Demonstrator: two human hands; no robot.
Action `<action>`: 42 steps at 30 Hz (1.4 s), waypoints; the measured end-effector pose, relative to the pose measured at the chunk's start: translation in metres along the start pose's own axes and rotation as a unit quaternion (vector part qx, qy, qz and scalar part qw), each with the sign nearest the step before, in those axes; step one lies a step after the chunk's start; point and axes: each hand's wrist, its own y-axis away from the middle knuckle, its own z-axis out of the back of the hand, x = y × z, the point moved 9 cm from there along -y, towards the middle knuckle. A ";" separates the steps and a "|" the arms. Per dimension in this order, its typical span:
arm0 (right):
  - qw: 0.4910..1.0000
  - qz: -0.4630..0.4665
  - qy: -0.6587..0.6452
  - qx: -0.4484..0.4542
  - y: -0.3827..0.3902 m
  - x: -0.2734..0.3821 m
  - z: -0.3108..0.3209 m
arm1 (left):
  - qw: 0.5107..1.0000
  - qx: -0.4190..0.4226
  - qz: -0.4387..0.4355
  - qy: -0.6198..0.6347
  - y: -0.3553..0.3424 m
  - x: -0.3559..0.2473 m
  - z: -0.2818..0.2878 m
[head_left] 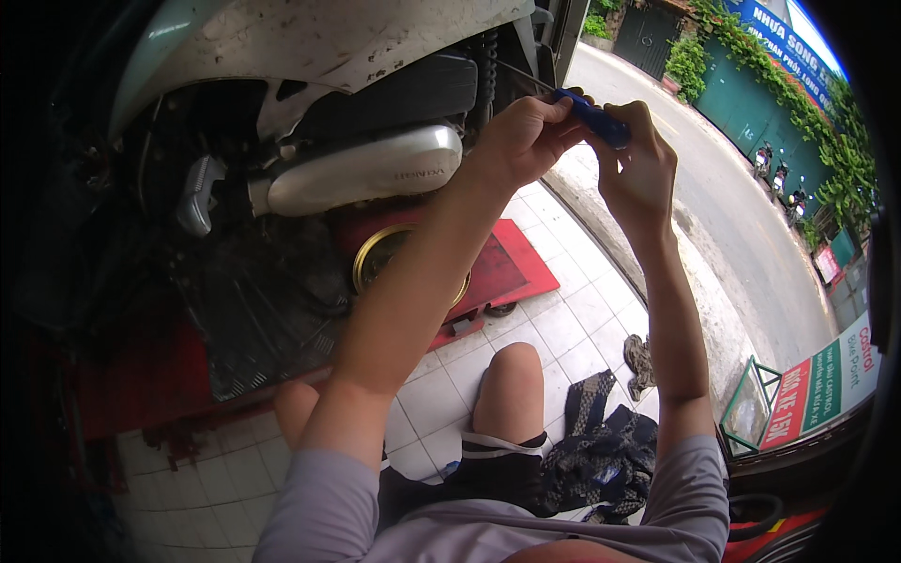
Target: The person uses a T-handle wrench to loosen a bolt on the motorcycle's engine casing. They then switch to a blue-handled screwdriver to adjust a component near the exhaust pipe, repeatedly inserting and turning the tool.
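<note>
Bridging left grip (531, 139), right grip (642, 167): blue handle (601, 123)

Both arms reach forward, the left forearm (422, 272) slanting up to the right, the right forearm (674, 319) nearly upright. The left hand (532, 139) grips with bent fingers and thumb; just beside it, the right hand (643, 169) curls inward, also gripping.
</note>
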 end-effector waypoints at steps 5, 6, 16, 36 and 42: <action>0.969 0.212 0.123 -0.007 0.003 0.022 -0.002 | 0.994 -0.061 0.032 -0.087 0.015 0.003 -0.018; 0.971 0.215 0.108 -0.006 0.003 0.024 -0.002 | 0.994 -0.065 0.033 -0.076 0.013 0.003 -0.015; 0.998 -0.022 0.039 -0.041 0.003 -0.007 0.014 | 0.998 0.005 -0.032 0.056 0.010 -0.003 -0.023; 0.996 0.072 -0.021 -0.046 -0.007 0.011 0.014 | 0.995 -0.072 0.018 -0.072 0.015 0.001 -0.003; 0.992 0.126 0.004 -0.022 -0.001 0.014 0.013 | 0.981 -0.154 0.006 -0.118 0.012 -0.001 0.013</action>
